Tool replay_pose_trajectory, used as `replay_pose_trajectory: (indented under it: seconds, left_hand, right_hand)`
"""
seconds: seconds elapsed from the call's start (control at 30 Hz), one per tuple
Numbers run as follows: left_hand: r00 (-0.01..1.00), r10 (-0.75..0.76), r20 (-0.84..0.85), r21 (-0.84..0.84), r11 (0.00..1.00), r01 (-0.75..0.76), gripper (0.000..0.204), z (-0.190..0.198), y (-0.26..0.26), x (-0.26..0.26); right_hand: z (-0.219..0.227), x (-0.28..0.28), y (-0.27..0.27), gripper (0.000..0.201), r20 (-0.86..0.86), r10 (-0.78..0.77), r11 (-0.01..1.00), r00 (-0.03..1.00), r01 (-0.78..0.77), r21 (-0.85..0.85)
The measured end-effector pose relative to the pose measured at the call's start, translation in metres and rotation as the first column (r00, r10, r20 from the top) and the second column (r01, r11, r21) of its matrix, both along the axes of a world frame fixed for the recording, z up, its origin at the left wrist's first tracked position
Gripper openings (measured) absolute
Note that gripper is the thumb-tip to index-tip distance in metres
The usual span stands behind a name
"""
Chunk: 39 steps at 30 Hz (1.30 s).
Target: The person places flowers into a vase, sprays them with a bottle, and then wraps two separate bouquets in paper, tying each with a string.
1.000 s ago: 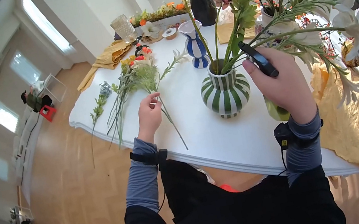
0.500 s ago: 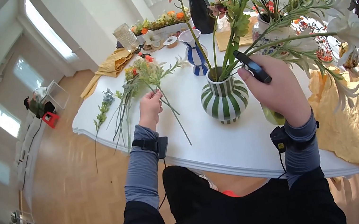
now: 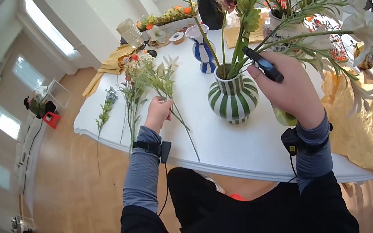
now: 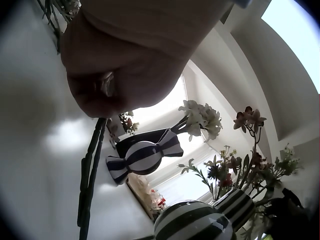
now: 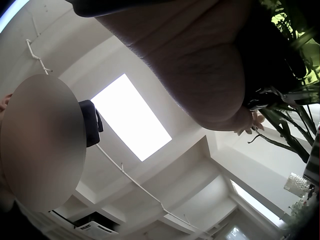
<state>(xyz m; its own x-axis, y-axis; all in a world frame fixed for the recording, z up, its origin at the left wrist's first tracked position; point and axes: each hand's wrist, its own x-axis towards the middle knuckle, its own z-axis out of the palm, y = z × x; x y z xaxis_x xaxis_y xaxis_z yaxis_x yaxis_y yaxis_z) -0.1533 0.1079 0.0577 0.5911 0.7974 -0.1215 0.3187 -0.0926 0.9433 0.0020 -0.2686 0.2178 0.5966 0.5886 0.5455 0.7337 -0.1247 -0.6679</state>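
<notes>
In the head view my left hand [image 3: 158, 112] grips green flower stems [image 3: 185, 129], with a leafy spray [image 3: 160, 78] fanning out beyond the fingers. Two stems [image 4: 89, 175] run down out of the fist in the left wrist view. My right hand [image 3: 291, 87] holds black-handled pruning shears [image 3: 263, 64] beside the neck of a green-and-white striped vase [image 3: 234, 100]. Tall flower stems [image 3: 242, 44] stand in that vase, and a white lily [image 3: 366, 28] leans out to the right above the hand. The shears' blades are hidden among the stems.
More loose flowers [image 3: 130, 96] and a blue sprig [image 3: 107, 108] lie left on the white table [image 3: 217, 148]. Behind stand a blue-and-white vase [image 3: 203, 51], a dark vase [image 3: 210, 7] and a ribbed glass [image 3: 130, 32]. Gold paper [image 3: 364, 120] drapes over the right side.
My left hand has closed on the stems and drawn slightly towards me, and the leafy spray has shifted right, away from the other loose flowers. The right hand stays beside the striped vase with the shears.
</notes>
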Motion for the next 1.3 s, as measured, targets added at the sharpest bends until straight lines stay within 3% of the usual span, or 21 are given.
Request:
replay_pose_trajectory:
  seconds: [0.13,0.23,0.37,0.47,0.57,0.63,0.67,0.73,0.83,1.2,1.3]
  left_hand:
    - [0.995,-0.032,-0.096,0.084,0.996,0.040,0.058,-0.017,-0.013,-0.007]
    - [0.988,-0.051,-0.147,0.107,0.992,0.068,0.063,-0.015,-0.022,-0.014]
    - [0.990,-0.037,-0.140,0.083,0.995,0.049,0.064,-0.015,-0.037,-0.025]
    - [0.975,-0.009,-0.220,0.168,0.985,0.047,0.066,-0.015,-0.051,-0.031]
    - [0.968,-0.121,-0.221,0.062,0.989,0.138,0.054,-0.020,-0.052,-0.030]
    - [0.962,-0.265,-0.062,-0.122,0.959,0.256,0.035,-0.027,-0.046,-0.025]
    - [0.961,-0.270,-0.059,-0.119,0.958,0.261,0.035,-0.024,-0.050,-0.023]
    - [0.935,-0.288,0.207,-0.197,0.924,0.328,0.019,-0.010,-0.069,-0.020]
    - [0.890,-0.271,0.366,-0.262,0.888,0.378,0.018,0.012,-0.086,-0.013]
    - [0.734,-0.156,0.661,-0.303,0.839,0.451,0.015,0.045,-0.115,-0.007]
    - [0.698,-0.142,0.702,-0.284,0.843,0.457,0.017,0.054,-0.119,-0.009]
  right_hand:
    - [0.000,-0.001,0.000,0.027,0.009,-0.002,1.000,1.000,0.002,-0.007]
    - [0.001,-0.002,-0.001,0.028,0.017,-0.002,1.000,1.000,0.002,-0.002]
    - [0.002,-0.003,-0.003,0.028,0.020,-0.008,1.000,1.000,0.008,0.014]
    - [0.001,-0.002,-0.002,0.028,0.034,-0.003,1.000,0.999,0.003,0.015]
    - [0.002,-0.003,-0.003,0.028,0.020,0.005,1.000,1.000,-0.005,0.009]
    - [0.002,-0.003,-0.005,0.029,0.000,-0.003,1.000,1.000,0.003,-0.013]
    - [0.002,-0.003,-0.006,0.029,-0.020,-0.013,0.999,1.000,0.012,-0.033]
    - [0.005,-0.004,-0.010,0.030,-0.023,-0.033,0.998,0.999,0.032,-0.058]
    - [0.006,-0.003,-0.015,0.031,-0.016,-0.048,0.995,0.999,0.046,-0.088]
    - [0.004,-0.020,-0.028,0.028,0.081,0.076,0.992,0.994,-0.083,0.093]
    - [0.012,-0.030,-0.028,0.028,0.017,0.278,0.960,0.960,-0.278,0.007]
